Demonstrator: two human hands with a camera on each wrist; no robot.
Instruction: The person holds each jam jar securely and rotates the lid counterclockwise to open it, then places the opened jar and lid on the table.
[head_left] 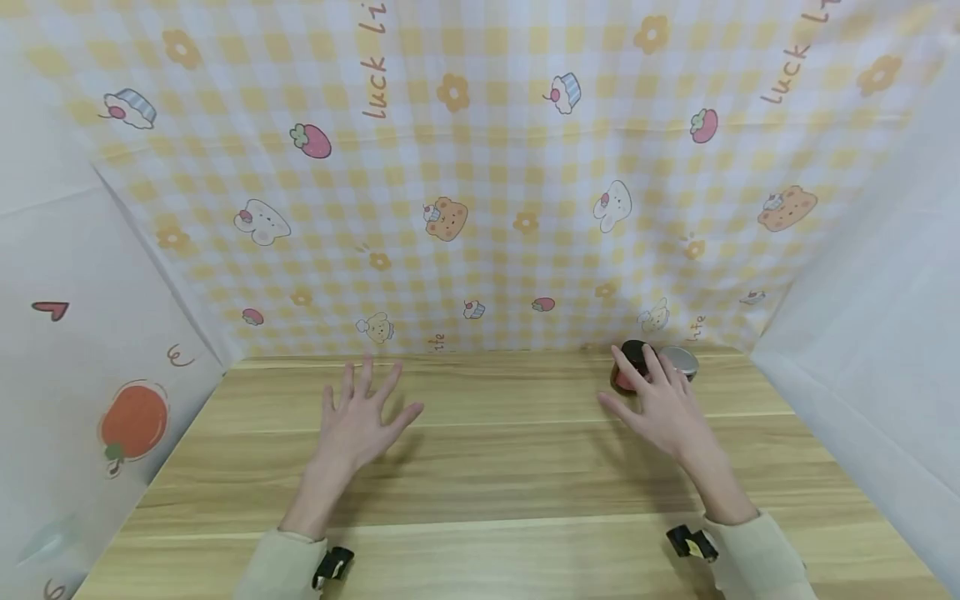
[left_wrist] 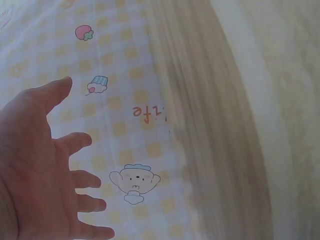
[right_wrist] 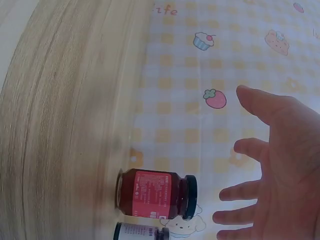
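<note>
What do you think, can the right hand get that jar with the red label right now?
Probably yes: the right hand is close, with its fingers spread, and nothing shows between them and the jar with the red label. The other jar sits beside it, not in the way.

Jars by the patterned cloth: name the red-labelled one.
The black-lidded jar, left in the head view; the other jar has a silvery lid and pale label.

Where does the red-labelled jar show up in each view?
Head: the jar is right of centre, partly hidden by the right hand.
Left wrist: not in it.
Right wrist: the jar is at lower middle, lid toward picture right.
Shared landmark: the yellow-checked cloth.
</note>
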